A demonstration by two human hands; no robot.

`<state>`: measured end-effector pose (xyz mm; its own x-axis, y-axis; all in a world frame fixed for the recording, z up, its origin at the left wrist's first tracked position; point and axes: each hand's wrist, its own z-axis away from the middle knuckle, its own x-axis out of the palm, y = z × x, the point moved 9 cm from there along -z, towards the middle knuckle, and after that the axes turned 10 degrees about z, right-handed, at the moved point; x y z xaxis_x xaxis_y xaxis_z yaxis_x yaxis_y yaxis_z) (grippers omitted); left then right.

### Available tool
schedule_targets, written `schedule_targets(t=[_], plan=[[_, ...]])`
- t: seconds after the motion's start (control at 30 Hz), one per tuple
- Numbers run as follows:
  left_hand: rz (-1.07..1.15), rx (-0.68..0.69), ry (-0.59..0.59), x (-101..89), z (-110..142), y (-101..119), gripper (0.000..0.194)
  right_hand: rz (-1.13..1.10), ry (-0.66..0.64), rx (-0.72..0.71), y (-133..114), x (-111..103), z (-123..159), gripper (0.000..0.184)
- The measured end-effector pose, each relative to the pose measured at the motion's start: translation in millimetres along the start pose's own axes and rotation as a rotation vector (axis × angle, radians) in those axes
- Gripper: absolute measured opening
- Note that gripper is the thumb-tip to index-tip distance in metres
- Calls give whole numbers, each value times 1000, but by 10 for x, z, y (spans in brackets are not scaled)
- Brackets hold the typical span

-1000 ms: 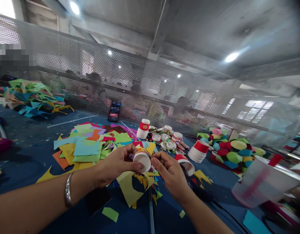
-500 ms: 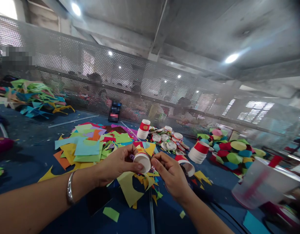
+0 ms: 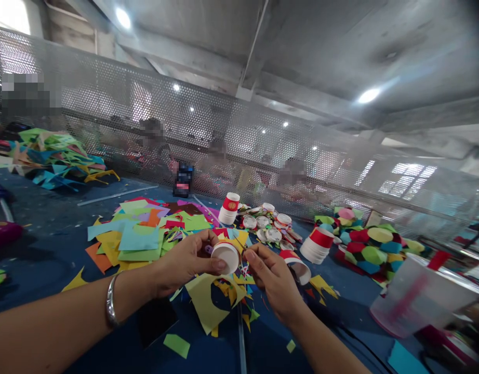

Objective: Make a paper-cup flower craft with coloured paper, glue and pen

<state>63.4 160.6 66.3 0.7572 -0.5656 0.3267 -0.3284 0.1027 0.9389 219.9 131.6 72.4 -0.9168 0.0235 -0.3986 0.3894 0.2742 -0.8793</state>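
Note:
My left hand (image 3: 195, 257) pinches a shallow white paper cup bottom (image 3: 226, 258), its round face turned toward me and a thumb on its lower edge. My right hand (image 3: 273, 272) is closed round a pair of scissors (image 3: 239, 242); only thin dark pointed blades show past the fingers, right at the cup bottom's right side. Below my hands lies a pale yellow paper sheet (image 3: 200, 301) with a round piece cut out, among small coloured scraps. A red-and-white paper cup (image 3: 301, 272) lies on its side by my right hand.
Coloured paper sheets (image 3: 138, 236) lie left of centre. Beyond my hands are a stacked cup (image 3: 229, 209), several white discs (image 3: 273, 234) and a tipped cup stack (image 3: 317, 245). Colourful covered discs (image 3: 374, 249) and a translucent bucket (image 3: 399, 298) stand right. A mesh partition (image 3: 208, 130) runs behind.
The scissor blades now show above my right fingers, whereas before they were hidden. A yellow strip at the cup bottom's top edge no longer stands out, and the cup bottom is turned slightly.

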Motion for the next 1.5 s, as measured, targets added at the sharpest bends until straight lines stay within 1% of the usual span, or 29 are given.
schedule_targets(t=[0.1, 0.33, 0.5, 0.77, 0.87, 1.13, 1.23, 1.5], plan=[[-28, 24, 9, -36, -10, 14, 45, -19, -33, 2, -8, 34, 2, 37], [-90, 54, -25, -56, -38, 2, 42, -28, -53, -12, -60, 58, 5, 38], [-82, 51, -27, -27, -28, 18, 43, 10, -39, -33, -87, 35, 3, 39], [-71, 49, -46, 12, -12, 44, 43, 60, -26, -25, -101, 16, 6, 40], [-64, 42, -28, 1, -6, 42, 44, 71, -26, -27, -107, 20, 5, 41], [-43, 32, -28, -4, -8, 31, 42, 11, -2, 11, -56, 4, 21, 40], [-34, 26, -17, -2, -1, 37, 43, 3, 1, -4, -69, 2, 17, 40], [-56, 23, -9, 44, 36, 81, 46, 74, -23, -68, -130, 33, 3, 39]])
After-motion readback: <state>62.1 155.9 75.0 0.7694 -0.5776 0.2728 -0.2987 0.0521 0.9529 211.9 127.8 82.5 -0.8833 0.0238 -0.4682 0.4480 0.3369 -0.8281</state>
